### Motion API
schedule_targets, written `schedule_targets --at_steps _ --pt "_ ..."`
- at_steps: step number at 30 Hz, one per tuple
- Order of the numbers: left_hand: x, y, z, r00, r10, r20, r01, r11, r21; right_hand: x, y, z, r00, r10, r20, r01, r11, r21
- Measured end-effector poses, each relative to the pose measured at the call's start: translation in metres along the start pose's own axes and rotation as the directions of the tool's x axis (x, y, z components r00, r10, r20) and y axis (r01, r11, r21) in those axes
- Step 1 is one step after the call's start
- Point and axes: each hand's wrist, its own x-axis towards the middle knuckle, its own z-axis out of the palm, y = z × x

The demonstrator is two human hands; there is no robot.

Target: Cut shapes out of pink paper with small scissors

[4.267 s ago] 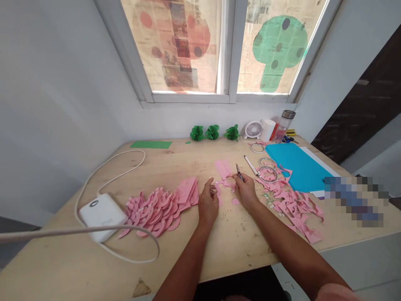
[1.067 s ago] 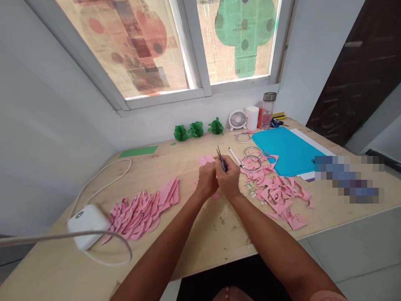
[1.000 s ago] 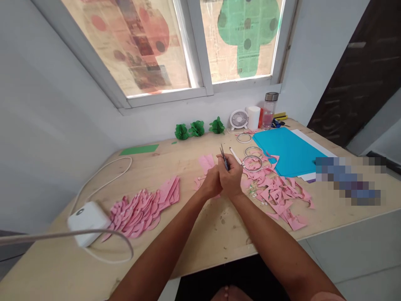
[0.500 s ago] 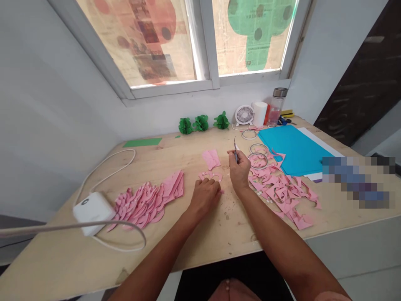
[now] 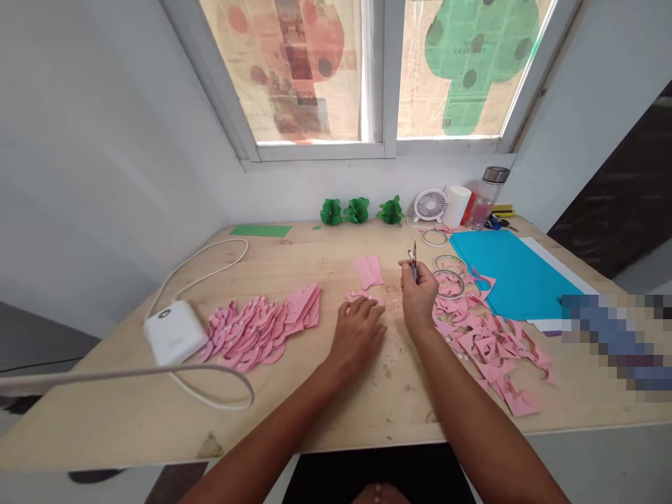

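My left hand [image 5: 357, 332] lies palm down on the table, its fingers spread and slightly bent. Its fingertips touch a pink paper cut-out [image 5: 362, 295] with small white bits on it, which they partly cover. Just beyond lies a loose pink paper sheet [image 5: 370, 271]. My right hand [image 5: 418, 297] is closed around a pair of scissors [image 5: 414, 262], blades pointing up. A small white bit shows near its thumb and forefinger; what it is I cannot make out. To the left spreads a row of overlapping pink paper cut-outs [image 5: 252, 332].
Pink paper scraps [image 5: 493, 339] and tape rolls [image 5: 449, 284] lie right of my right hand, beside blue sheets [image 5: 514, 273]. A white box with a cable [image 5: 176, 332] stands left. Along the wall are green paper balls [image 5: 357, 210], a small fan [image 5: 430, 206] and a bottle [image 5: 488, 199].
The view has shifted, so the table's things sit farther right in the picture. My left hand's fingers have spread out more over the pink cut-out. My right hand still holds the scissors.
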Motion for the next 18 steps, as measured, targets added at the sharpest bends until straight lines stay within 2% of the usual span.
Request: schedule_targets --at_steps 5,8,14,18 --pt "-0.026 -0.022 -0.005 0.995 0.040 0.088 -0.047 0.996 0.082 -0.002 0.010 0.003 0.999 0.039 -0.007 -0.039 0.999 -0.007" --pt "-0.022 -0.023 -0.004 0.995 0.058 0.087 -0.066 0.994 0.086 -0.002 0.012 0.003 0.999 0.050 -0.014 -0.050 0.999 -0.016" --pt "0.002 -0.011 0.003 0.979 0.177 0.097 -0.184 0.981 0.063 -0.001 0.015 0.004 0.999 0.046 -0.003 -0.046 0.998 -0.032" --pt "-0.011 -0.015 -0.008 0.964 0.233 0.130 -0.238 0.971 0.026 -0.003 0.014 0.004 0.999 0.043 0.006 -0.043 0.999 -0.034"
